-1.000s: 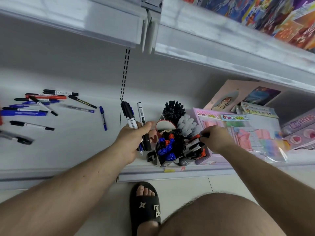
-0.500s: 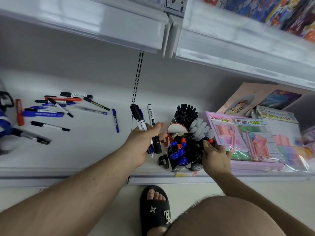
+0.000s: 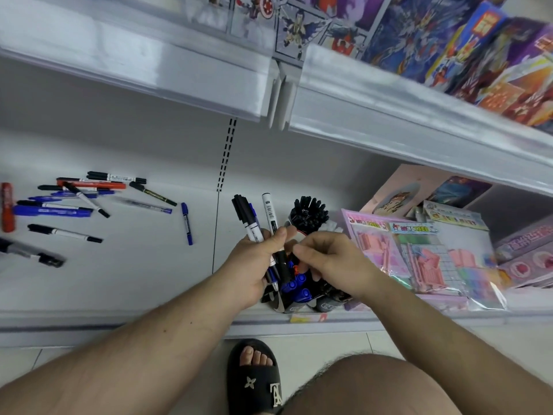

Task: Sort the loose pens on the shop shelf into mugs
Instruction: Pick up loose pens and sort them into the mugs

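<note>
At nine o'clock on the white shelf [image 3: 143,265] lies a scatter of loose pens [image 3: 74,202]: slim plastic barrels, black, blue and red, capped, lying flat at odd angles. One blue pen [image 3: 186,223] lies alone, nearer the centre.

The left hand [image 3: 254,265] reaches in from seven o'clock, forearm bare, fingers and thumb wrapped around a bundle of markers [image 3: 260,229] that fans upward toward twelve o'clock, black caps on white barrels.

Just right of it, the right hand [image 3: 332,262] comes from five o'clock, fingers curled, thumb and forefinger drawn together close to the bundle; I cannot tell whether they pinch anything. Beneath both hands stand the mugs [image 3: 299,298], crowded with round blue and black caps. Behind them, a mug of black pens [image 3: 308,212] bristles upright.

At three o'clock lie glossy pink packets [image 3: 419,259] in clear film.
</note>
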`<state>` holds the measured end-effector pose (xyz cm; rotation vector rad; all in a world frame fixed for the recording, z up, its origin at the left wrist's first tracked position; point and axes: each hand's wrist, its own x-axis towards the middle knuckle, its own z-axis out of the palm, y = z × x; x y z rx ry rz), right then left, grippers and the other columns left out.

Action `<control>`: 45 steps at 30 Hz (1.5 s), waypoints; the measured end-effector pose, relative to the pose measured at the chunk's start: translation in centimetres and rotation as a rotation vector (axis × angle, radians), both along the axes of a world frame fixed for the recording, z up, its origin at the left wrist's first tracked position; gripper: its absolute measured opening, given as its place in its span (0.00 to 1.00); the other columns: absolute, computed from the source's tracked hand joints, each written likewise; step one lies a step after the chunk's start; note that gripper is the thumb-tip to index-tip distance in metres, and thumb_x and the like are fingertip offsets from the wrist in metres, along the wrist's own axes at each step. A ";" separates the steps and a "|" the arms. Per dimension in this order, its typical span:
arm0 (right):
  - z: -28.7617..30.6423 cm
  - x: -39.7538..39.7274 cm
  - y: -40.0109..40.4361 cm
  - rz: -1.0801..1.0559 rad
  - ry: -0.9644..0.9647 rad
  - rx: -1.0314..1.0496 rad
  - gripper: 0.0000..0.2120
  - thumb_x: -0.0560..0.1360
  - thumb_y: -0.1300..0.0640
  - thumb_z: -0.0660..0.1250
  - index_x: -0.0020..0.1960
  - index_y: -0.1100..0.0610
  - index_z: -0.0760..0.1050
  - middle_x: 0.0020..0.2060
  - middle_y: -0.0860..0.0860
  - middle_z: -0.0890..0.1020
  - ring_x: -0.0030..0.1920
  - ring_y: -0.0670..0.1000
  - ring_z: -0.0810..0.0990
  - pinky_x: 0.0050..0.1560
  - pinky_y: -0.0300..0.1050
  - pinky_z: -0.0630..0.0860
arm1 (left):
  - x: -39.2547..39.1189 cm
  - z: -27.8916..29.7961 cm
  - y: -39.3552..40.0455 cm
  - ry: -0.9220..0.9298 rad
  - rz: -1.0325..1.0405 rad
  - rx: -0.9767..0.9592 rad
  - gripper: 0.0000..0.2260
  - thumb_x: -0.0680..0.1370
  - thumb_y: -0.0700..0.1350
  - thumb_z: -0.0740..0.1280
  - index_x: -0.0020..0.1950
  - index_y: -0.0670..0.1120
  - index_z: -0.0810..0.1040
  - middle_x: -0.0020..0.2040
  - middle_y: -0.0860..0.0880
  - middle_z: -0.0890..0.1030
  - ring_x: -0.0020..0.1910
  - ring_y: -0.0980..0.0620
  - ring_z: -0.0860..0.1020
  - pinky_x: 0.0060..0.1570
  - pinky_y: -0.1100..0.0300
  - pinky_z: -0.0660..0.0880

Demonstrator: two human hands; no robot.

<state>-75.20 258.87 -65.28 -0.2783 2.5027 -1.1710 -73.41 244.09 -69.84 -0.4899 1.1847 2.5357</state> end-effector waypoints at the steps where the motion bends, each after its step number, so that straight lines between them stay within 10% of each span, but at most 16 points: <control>1: 0.0 0.1 -0.4 0.032 -0.011 -0.019 0.06 0.77 0.56 0.71 0.43 0.57 0.78 0.32 0.53 0.80 0.28 0.44 0.74 0.33 0.37 0.72 | 0.0 0.3 0.1 0.001 0.002 0.028 0.14 0.79 0.45 0.67 0.35 0.49 0.84 0.46 0.52 0.86 0.46 0.50 0.83 0.46 0.54 0.80; 9: -0.9 0.4 0.5 -0.106 0.089 -0.044 0.09 0.73 0.64 0.73 0.48 0.57 0.74 0.30 0.51 0.82 0.33 0.53 0.82 0.42 0.51 0.79 | -0.6 -0.3 0.5 0.025 0.015 -0.040 0.05 0.79 0.43 0.67 0.47 0.42 0.77 0.50 0.48 0.86 0.45 0.50 0.84 0.38 0.58 0.79; 14: 0.9 -0.3 5.2 -0.487 0.301 -0.191 0.03 0.76 0.66 0.70 0.46 0.59 0.80 0.36 0.53 0.84 0.31 0.46 0.82 0.40 0.44 0.80 | -0.3 -0.9 -0.1 -0.029 0.002 -0.218 0.13 0.79 0.46 0.69 0.36 0.45 0.72 0.38 0.45 0.80 0.22 0.56 0.69 0.26 0.62 0.69; 21: -0.3 -0.7 10.3 -0.697 0.419 -0.044 0.12 0.76 0.62 0.71 0.57 0.52 0.74 0.42 0.48 0.84 0.40 0.50 0.85 0.44 0.45 0.79 | -0.2 -0.8 0.2 -0.057 -0.062 -0.294 0.17 0.78 0.58 0.65 0.43 0.44 0.72 0.34 0.48 0.69 0.28 0.53 0.64 0.26 0.61 0.64; 36: -10.3 -2.5 10.8 -0.357 0.296 0.673 0.07 0.78 0.55 0.67 0.53 0.50 0.83 0.40 0.52 0.86 0.38 0.54 0.83 0.42 0.42 0.78 | 0.0 -2.8 -0.9 0.006 -0.150 -0.039 0.11 0.81 0.33 0.61 0.59 0.41 0.79 0.50 0.45 0.85 0.44 0.48 0.84 0.46 0.52 0.82; 45: -8.7 -3.4 9.3 -0.367 0.222 0.570 0.09 0.77 0.57 0.66 0.49 0.51 0.85 0.49 0.50 0.79 0.31 0.53 0.83 0.44 0.50 0.81 | 0.0 -2.8 -1.1 0.048 -0.217 -0.043 0.11 0.81 0.34 0.61 0.57 0.44 0.80 0.53 0.45 0.85 0.47 0.48 0.85 0.50 0.50 0.82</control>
